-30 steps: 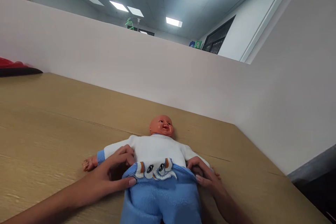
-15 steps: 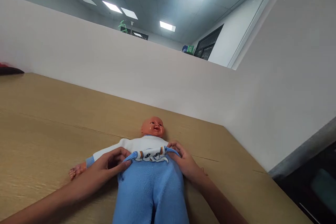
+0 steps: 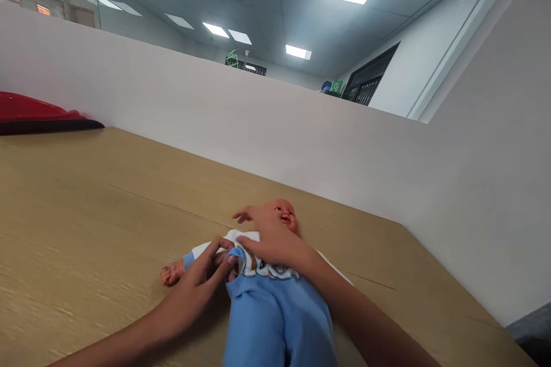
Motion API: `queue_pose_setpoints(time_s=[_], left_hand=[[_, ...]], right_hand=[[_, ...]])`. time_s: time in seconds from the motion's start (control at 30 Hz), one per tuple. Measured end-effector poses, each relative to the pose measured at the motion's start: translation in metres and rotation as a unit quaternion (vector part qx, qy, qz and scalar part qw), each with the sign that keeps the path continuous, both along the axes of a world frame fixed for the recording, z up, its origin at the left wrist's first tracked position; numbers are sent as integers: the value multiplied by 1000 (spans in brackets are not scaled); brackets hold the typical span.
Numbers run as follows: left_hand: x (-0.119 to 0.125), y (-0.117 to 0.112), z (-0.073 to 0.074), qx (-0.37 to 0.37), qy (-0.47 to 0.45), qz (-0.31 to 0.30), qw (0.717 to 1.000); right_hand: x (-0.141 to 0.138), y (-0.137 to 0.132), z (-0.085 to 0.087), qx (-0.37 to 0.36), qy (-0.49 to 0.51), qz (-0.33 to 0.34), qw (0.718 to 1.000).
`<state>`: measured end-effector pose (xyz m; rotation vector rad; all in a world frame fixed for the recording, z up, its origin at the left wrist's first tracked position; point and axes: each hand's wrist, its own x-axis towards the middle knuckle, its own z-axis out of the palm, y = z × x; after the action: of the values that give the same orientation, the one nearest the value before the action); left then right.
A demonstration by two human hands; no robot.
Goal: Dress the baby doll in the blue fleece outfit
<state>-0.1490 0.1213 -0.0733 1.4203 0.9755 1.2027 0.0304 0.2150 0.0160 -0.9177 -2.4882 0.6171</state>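
Observation:
A baby doll (image 3: 287, 217) lies on its back, in a white long-sleeved top with a blue cuff (image 3: 188, 260) and blue overalls (image 3: 271, 315) with an embroidered face on the bib. At the bib's left corner, my left hand (image 3: 201, 280) pinches a blue shoulder strap (image 3: 236, 252) between thumb and fingers. My right hand (image 3: 271, 236), a little blurred, reaches across over the doll's chest with fingers spread and nothing in them. It covers part of the doll's head and bib. On the left, one doll hand (image 3: 172, 273) rests on the tabletop.
The wooden tabletop (image 3: 107, 212) runs back to a low white partition wall (image 3: 215, 109). A red object with a black edge (image 3: 38, 113) stands at the far left. Another white wall (image 3: 486, 200) closes in the right side.
My right hand has let go of the right strap and swung left over the doll's chest. The left hand stays at the left strap. The view has shifted left.

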Motion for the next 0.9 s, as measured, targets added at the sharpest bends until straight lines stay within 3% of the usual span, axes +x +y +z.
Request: queue_pose_setpoints(time_s=[0.1, 0.2, 0.33, 0.47, 0.57, 0.73, 0.9], left_hand=[[-1, -4, 1, 53, 63, 40, 996], [-5, -4, 6, 112, 118, 72, 984], [-10, -4, 8, 145, 144, 74, 976], [-10, -6, 3, 163, 138, 38, 976], [-11, -6, -3, 143, 127, 28, 981], [-11, -4, -6, 122, 56, 32, 990], [-6, -8, 2, 81, 9, 64, 995]], right_hand=[[-40, 33, -5, -5, -204, 196, 959], [-66, 52, -18, -16, -244, 269, 932], [-67, 51, -27, -4, -213, 250, 945], [-41, 45, -18, 10, -122, 162, 979], [-20, 45, -13, -7, -64, 123, 990], [0, 40, -20, -56, -27, 121, 991], [4, 34, -27, -80, -24, 143, 986]])
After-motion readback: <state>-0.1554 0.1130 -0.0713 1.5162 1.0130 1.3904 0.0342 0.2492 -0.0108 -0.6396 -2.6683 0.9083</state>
